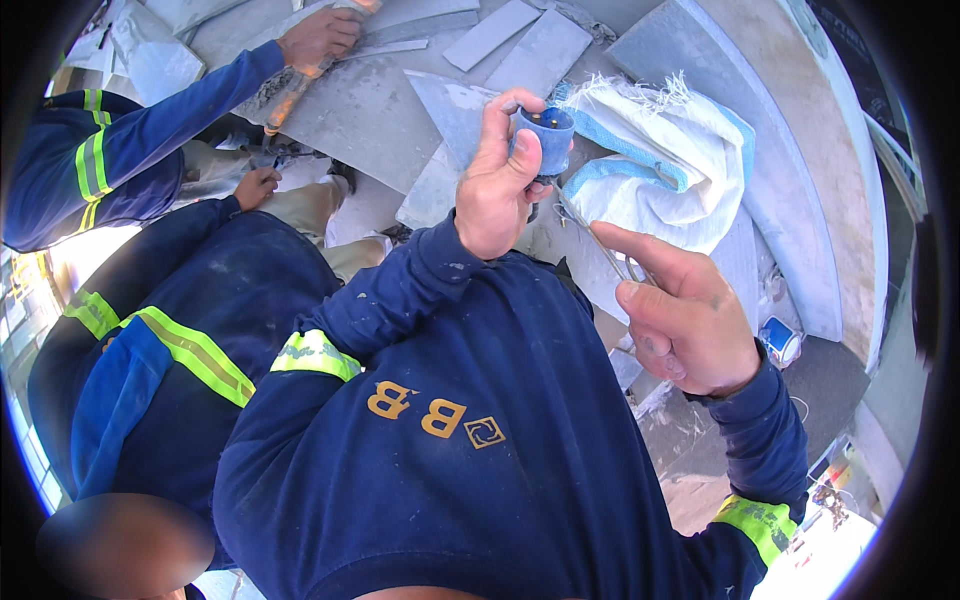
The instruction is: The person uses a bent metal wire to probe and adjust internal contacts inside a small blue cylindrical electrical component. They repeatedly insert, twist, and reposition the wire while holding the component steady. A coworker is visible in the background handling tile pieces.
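My left hand (492,185) is raised in front of my chest, its fingers wrapped round a blue industrial plug (546,150). The plug's round open end faces up, and brass-coloured pins show inside it. My right hand (695,315) pinches a thin metal tool (592,235) between thumb and forefinger. That tool slants up and left, its far end close to the underside of the plug. Whether the two touch, I cannot tell. The tool's exact kind is not clear.
A white woven sack (690,150) with blue edging and frayed threads lies beyond my hands, among grey stone slabs (540,50). At the right is a blue-and-white can (778,340). Two co-workers crowd my left; one's hand (320,38) grips an orange tool (290,100).
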Action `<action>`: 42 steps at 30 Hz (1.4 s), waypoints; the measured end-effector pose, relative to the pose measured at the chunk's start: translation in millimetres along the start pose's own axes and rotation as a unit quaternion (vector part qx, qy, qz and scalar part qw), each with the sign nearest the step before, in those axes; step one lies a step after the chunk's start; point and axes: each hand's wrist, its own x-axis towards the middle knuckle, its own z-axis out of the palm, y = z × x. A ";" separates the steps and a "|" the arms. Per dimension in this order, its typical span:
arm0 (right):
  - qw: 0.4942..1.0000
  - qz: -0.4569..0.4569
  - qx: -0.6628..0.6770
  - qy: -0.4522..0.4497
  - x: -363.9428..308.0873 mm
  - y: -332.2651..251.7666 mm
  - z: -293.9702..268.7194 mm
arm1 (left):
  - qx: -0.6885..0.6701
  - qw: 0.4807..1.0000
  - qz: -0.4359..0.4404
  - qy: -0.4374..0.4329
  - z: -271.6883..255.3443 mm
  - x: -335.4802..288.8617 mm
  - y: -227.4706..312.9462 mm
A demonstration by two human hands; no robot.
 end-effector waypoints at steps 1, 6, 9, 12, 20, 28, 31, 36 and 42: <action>1.000 0.010 0.025 -0.012 3.0 -0.1 -2.2 | -0.010 1.000 -0.005 -0.002 -1.8 0.2 -1.7; 0.990 0.049 0.123 -0.049 13.5 5.7 -12.0 | -0.021 1.000 -0.008 0.022 -5.4 -1.8 -1.6; 0.993 0.046 0.099 -0.042 15.4 5.5 -10.1 | -0.012 1.000 0.003 0.024 -6.8 -2.5 -3.3; 1.000 0.018 -0.012 -0.015 17.0 -0.4 -2.2 | -0.024 0.999 -0.007 0.027 -8.6 -3.0 -4.4; 0.977 -0.046 -0.206 0.013 20.3 -12.2 0.1 | -0.028 0.998 -0.044 0.041 -10.8 -3.2 -4.4; 0.974 -0.031 -0.224 0.018 18.3 -16.5 -0.6 | -0.009 0.998 -0.034 0.045 -9.6 -5.0 -2.0; 0.951 -0.074 -0.298 0.024 15.9 -8.8 -0.6 | -0.014 0.998 -0.052 0.036 -11.8 -7.7 -5.3; 0.734 -0.310 -0.598 0.083 16.5 9.9 -5.6 | -0.023 0.998 -0.058 0.019 -10.5 -7.6 -6.4; 0.636 -0.260 -0.723 0.077 12.0 -0.8 8.6 | -0.025 0.999 -0.043 0.007 -15.3 -0.5 0.4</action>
